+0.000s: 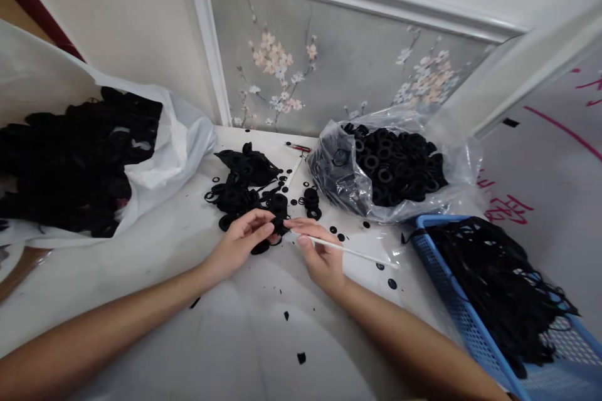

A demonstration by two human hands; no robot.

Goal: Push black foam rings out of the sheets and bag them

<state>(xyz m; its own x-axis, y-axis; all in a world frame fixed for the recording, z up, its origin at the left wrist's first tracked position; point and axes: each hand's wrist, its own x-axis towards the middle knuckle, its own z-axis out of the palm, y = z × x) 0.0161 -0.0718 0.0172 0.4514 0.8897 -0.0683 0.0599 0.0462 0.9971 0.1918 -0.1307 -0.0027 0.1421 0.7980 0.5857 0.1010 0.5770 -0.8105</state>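
My left hand pinches a black rubber piece over the middle of the white table. My right hand grips a thin white stick, its near end touching or close to the piece and its far end pointing right. Whether the right fingertips also touch the piece I cannot tell. Just beyond my hands lies a loose heap of black rings and rubber scraps, with small black discs scattered around it.
A clear plastic bag full of black rings stands at the back right. On the right, a blue basket holds black scrap strips. A white sack of black pieces lies left. Another white stick and a red-handled tool lie behind the heap.
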